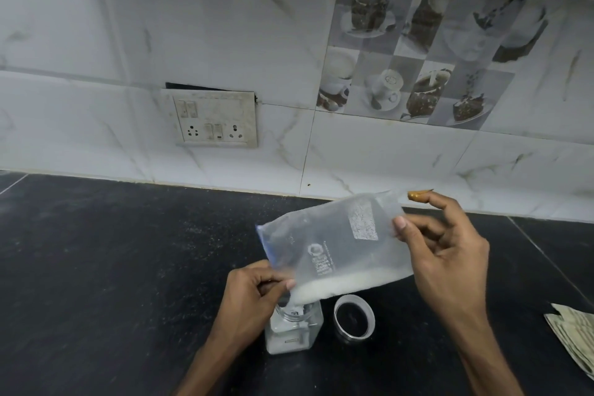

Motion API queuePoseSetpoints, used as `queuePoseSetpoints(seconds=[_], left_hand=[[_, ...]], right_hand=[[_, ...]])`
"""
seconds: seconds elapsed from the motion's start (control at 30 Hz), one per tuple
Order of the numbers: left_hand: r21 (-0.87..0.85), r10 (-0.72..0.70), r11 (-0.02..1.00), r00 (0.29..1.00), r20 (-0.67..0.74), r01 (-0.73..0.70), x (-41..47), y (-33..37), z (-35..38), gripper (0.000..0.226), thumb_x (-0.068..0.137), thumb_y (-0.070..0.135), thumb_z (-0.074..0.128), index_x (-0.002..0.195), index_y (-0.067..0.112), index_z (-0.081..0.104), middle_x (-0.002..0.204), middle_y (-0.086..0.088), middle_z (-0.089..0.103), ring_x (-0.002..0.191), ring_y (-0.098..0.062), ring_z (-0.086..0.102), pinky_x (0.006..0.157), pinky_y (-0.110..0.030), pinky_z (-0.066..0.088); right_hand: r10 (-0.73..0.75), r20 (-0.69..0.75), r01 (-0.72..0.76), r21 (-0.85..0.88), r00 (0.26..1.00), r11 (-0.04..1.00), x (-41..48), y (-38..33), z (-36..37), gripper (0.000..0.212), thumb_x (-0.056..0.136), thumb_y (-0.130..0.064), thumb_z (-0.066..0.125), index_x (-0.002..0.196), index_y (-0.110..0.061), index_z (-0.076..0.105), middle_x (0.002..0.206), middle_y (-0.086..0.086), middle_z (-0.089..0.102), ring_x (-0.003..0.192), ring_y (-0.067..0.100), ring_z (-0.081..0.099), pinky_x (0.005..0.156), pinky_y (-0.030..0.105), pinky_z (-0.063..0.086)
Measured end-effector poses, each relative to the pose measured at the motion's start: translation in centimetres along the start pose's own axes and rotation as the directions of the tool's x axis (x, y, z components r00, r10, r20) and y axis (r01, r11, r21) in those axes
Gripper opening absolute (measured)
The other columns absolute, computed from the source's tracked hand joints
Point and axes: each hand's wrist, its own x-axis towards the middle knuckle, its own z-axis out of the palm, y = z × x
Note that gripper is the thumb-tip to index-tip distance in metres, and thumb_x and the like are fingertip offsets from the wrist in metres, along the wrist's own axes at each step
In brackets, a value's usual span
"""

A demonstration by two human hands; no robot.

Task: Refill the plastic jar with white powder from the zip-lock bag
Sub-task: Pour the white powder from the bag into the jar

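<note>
A clear zip-lock bag point(334, 241) with a blue zip edge is tilted over the square plastic jar point(294, 329), which stands open on the black counter. White powder lies along the bag's lower edge and runs toward the corner over the jar's mouth. My left hand point(247, 302) pinches the bag's lower left corner right above the jar. Gripping the upper right end of the bag, my right hand point(450, 254) holds it higher. The jar has some white powder at its bottom. Its lid point(354, 318) lies upside down just right of it.
The black stone counter point(112, 283) meets a tiled wall at the back, with a switch and socket panel point(215, 119) above. A folded cloth or paper point(575, 334) lies at the right edge. A small brown object point(418, 194) sits by the wall.
</note>
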Motion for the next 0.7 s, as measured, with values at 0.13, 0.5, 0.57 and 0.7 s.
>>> queuePoseSetpoints(seconds=[0.13,0.5,0.57,0.7], left_hand=[[0.010,0.006,1.000,1.000,-0.013,-0.006,0.03,-0.31,0.07,0.018,0.078,0.000,0.076,0.070,0.016,0.079,0.069,-0.006,0.074,0.059,-0.015,0.071,0.056,-0.008,0.052],[-0.007,0.009,1.000,1.000,-0.014,-0.009,-0.14,-0.21,0.15,0.019,0.077,-0.002,0.076,0.068,0.014,0.077,0.060,0.004,0.071,0.051,0.000,0.064,0.051,-0.004,0.047],[-0.015,0.013,1.000,1.000,-0.011,-0.013,-0.15,-0.27,0.17,0.014,0.077,-0.003,0.076,0.072,0.010,0.079,0.060,0.009,0.071,0.053,0.001,0.065,0.053,-0.003,0.048],[-0.003,0.019,1.000,1.000,-0.014,-0.019,-0.12,-0.31,0.23,0.010,0.078,0.001,0.077,0.075,0.010,0.080,0.063,-0.001,0.072,0.054,-0.005,0.067,0.053,-0.008,0.049]], right_hand=[[0.006,-0.016,-0.006,0.022,1.000,1.000,0.03,0.07,0.01,0.034,0.084,-0.009,0.073,0.112,-0.026,0.061,0.090,-0.010,0.076,0.078,0.006,0.073,0.073,0.016,0.057],[-0.015,-0.046,0.016,0.024,0.999,1.000,-0.26,0.29,0.01,0.032,0.085,-0.009,0.072,0.112,-0.023,0.062,0.092,-0.010,0.075,0.077,0.006,0.073,0.072,0.014,0.056],[-0.014,-0.041,0.015,0.030,0.999,0.999,-0.25,0.31,-0.06,0.032,0.085,-0.008,0.072,0.112,-0.023,0.062,0.091,-0.010,0.075,0.077,0.006,0.073,0.071,0.013,0.055],[-0.025,-0.042,0.026,0.022,0.999,0.999,-0.18,0.31,-0.04,0.033,0.085,-0.009,0.072,0.114,-0.021,0.061,0.091,-0.009,0.075,0.078,0.006,0.073,0.071,0.014,0.056]])
